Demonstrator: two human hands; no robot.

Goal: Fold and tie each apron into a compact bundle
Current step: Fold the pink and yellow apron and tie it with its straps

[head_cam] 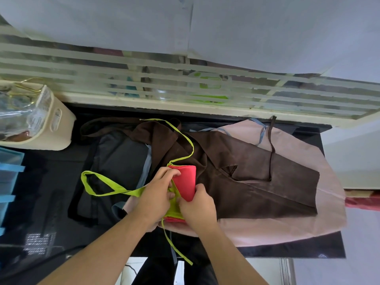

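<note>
Head view: we look down on the red apron [185, 181], already folded into a narrow roll; we take it as our landmark.
Where it lies: the roll rests on the brown apron [246, 182], which is spread over the pink apron [308, 223] on the dark counter [41, 182].
Green straps [98, 187]: one loops out to the left of the roll, one runs away behind it, one hangs off the counter edge below it. We judge they lie loose because the tying has only begun.
Left hand [156, 194]: it sits on the roll's left side, fingers curled over the upper edge and pinching strap and cloth, we think to keep the folds from springing open.
Right hand [197, 206]: it grips the near end of the roll, thumb and fingers closed on the cloth where the green band crosses. Whether it also pinches the strap we cannot tell.
Arms: both forearms come up from the bottom edge and converge on the roll, wrists close together.
Grey apron [123, 155]: flat, left of the roll, part under the brown one.
Cream basket [47, 124]: far left and behind the roll, with clear packets inside.
Window slats [185, 87]: beyond the roll, behind the counter.
</note>
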